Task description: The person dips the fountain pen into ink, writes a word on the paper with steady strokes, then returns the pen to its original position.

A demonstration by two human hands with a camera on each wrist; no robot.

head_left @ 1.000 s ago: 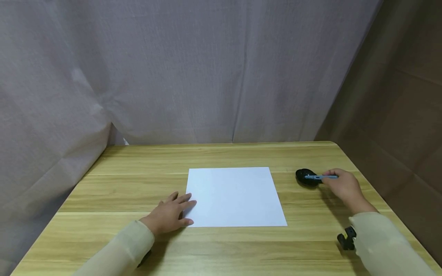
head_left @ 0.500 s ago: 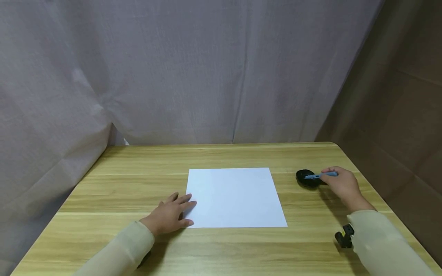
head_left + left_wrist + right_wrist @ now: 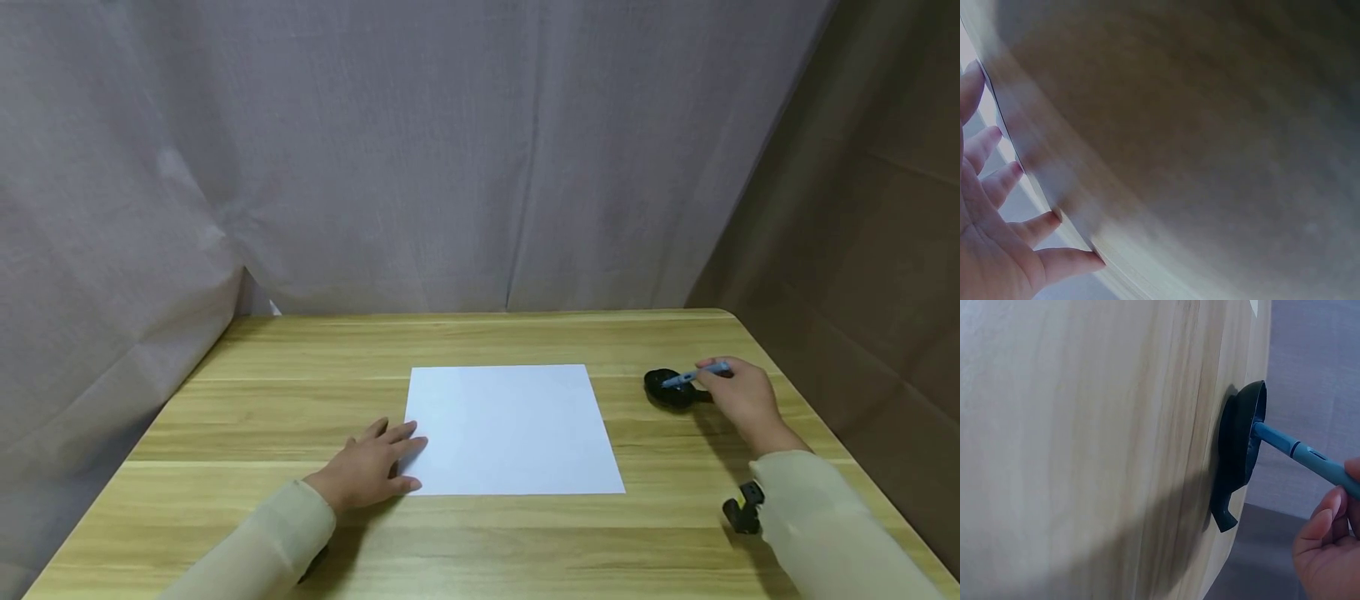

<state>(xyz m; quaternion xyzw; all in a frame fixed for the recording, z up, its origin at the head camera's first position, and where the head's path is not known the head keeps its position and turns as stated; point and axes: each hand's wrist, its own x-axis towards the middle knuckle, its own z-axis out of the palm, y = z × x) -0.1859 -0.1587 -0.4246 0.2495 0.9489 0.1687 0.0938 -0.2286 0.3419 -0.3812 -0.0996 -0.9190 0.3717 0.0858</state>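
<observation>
Blue and slim, the pen (image 3: 686,377) is pinched by the thumb and fingers of the right hand (image 3: 746,400), slanting down and leftward from it. Its lower end meets the hollow of a black dish (image 3: 667,398) just left of that hand; how deep it sits cannot be told. The dish's short handle points back toward the right hand. The left hand (image 3: 363,471) lies with fingers spread, their tips and the thumb over the left edge of a white sheet (image 3: 517,433). The hands are well apart, the sheet between them, its right edge short of the dish by a strip of wood. The right edge of the table (image 3: 450,554) runs near the right hand; a wider stretch lies left of the left hand. Beyond both hands, the far edge meets a grey curtain (image 3: 375,167).
</observation>
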